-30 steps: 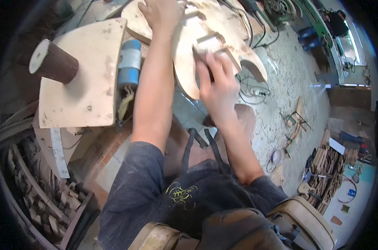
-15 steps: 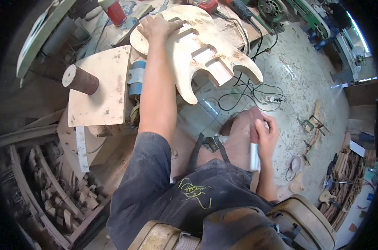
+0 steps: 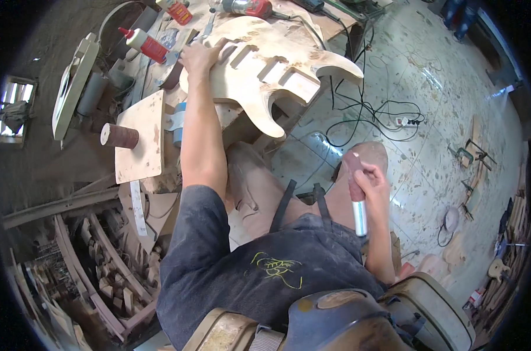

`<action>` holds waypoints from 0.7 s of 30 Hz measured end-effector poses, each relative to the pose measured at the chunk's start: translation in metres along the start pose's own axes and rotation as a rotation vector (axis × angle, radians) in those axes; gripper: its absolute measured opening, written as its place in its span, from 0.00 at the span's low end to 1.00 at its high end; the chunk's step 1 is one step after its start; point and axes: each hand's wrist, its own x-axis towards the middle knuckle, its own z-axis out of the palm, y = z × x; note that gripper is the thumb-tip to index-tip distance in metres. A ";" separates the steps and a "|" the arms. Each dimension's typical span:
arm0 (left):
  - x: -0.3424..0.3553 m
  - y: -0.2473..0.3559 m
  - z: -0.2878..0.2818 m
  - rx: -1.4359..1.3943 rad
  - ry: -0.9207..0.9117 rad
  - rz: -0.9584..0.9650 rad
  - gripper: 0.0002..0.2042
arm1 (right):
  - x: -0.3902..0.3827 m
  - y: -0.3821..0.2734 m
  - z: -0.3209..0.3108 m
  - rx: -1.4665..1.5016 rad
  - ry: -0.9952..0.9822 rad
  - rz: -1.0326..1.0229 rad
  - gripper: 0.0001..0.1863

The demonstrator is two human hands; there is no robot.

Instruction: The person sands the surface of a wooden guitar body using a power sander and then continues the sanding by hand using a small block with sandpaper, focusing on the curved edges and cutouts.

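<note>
A pale wooden guitar body [image 3: 248, 76] with routed cavities lies on the workbench, its two horns jutting past the near edge. My left hand [image 3: 200, 57] grips its left end, the thumb on the top face; some of the fingers are hard to make out. In my right hand [image 3: 372, 184], over my right thigh, is a metal tube wrapped in reddish-brown sandpaper [image 3: 357, 187]. The fingers close round the papered part, and the bare silver end points down toward me. The tube is apart from the guitar body.
A sandpaper-covered spindle [image 3: 120, 136] stands out from a wooden board [image 3: 142, 155] at the left. Glue bottles [image 3: 147, 45] and a red power tool [image 3: 245, 7] sit on the bench. Black cables [image 3: 365, 114] tangle on the floor. Wood offcuts [image 3: 116, 292] fill a rack lower left.
My view has shifted, bringing the glue bottle and more of the left side into sight. My left hand stays on the guitar body; the sandpaper-wrapped tube remains in my right hand, now more plainly visible.
</note>
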 end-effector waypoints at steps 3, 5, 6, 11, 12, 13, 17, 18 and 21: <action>-0.059 0.033 -0.051 -0.489 0.145 0.141 0.29 | 0.008 -0.022 0.027 -0.001 -0.072 -0.197 0.18; -0.137 0.073 -0.091 -1.043 -0.124 0.187 0.18 | 0.006 -0.043 0.039 0.037 -0.083 -0.256 0.19; -0.183 0.073 -0.103 -1.161 -0.300 0.213 0.13 | 0.004 -0.050 0.047 0.057 -0.118 -0.310 0.19; -0.319 0.053 -0.114 -1.455 -0.850 0.158 0.25 | -0.007 -0.057 0.078 0.030 -0.320 -0.359 0.20; -0.333 0.050 -0.112 -1.532 -0.830 0.047 0.24 | -0.008 -0.057 0.083 0.037 -0.387 -0.227 0.22; -0.341 0.047 -0.110 -1.605 -0.809 -0.063 0.22 | -0.009 -0.057 0.087 0.046 -0.451 -0.097 0.23; -0.338 0.033 -0.107 -1.634 -0.732 -0.013 0.21 | -0.012 -0.047 0.086 -0.116 -0.518 -0.207 0.36; -0.334 0.030 -0.107 -1.654 -0.712 -0.044 0.20 | -0.013 -0.047 0.085 -0.178 -0.533 -0.245 0.40; -0.327 0.029 -0.109 -1.628 -0.753 -0.081 0.19 | -0.020 -0.066 0.081 -0.353 -0.690 0.100 0.46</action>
